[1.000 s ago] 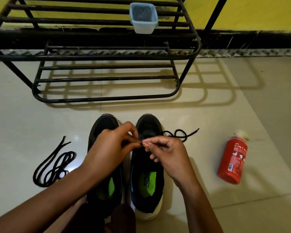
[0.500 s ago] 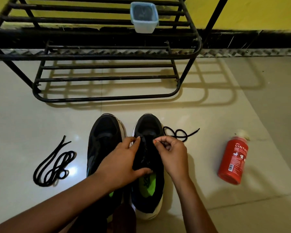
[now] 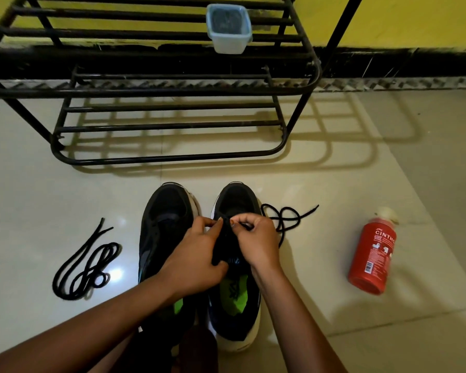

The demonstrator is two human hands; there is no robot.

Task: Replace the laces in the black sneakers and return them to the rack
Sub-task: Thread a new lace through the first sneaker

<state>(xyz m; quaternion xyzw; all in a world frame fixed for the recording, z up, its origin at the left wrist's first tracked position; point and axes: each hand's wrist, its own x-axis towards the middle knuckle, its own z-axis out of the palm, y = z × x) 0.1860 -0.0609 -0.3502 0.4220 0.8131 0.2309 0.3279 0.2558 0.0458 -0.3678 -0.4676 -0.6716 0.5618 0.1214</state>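
Two black sneakers with green insoles stand side by side on the floor, toes toward the rack: the left sneaker (image 3: 166,227) and the right sneaker (image 3: 236,203). My left hand (image 3: 197,259) grips the right sneaker's tongue and eyelet area. My right hand (image 3: 256,239) pinches a black lace (image 3: 287,218) at the sneaker's front eyelets; the rest of that lace lies looped on the floor to the right. A second black lace (image 3: 88,266) lies coiled on the floor at the left. The black metal shoe rack (image 3: 172,88) stands behind.
A red bottle (image 3: 371,255) lies on the tiled floor to the right. A small clear plastic container (image 3: 228,28) sits on the rack's upper shelf. A yellow wall with a black skirting runs behind the rack.
Both hands have dropped from above the sneakers onto the right sneaker. My left hand shifted off the left sneaker and now holds the right one's tongue; my right hand works the lace at the eyelets.
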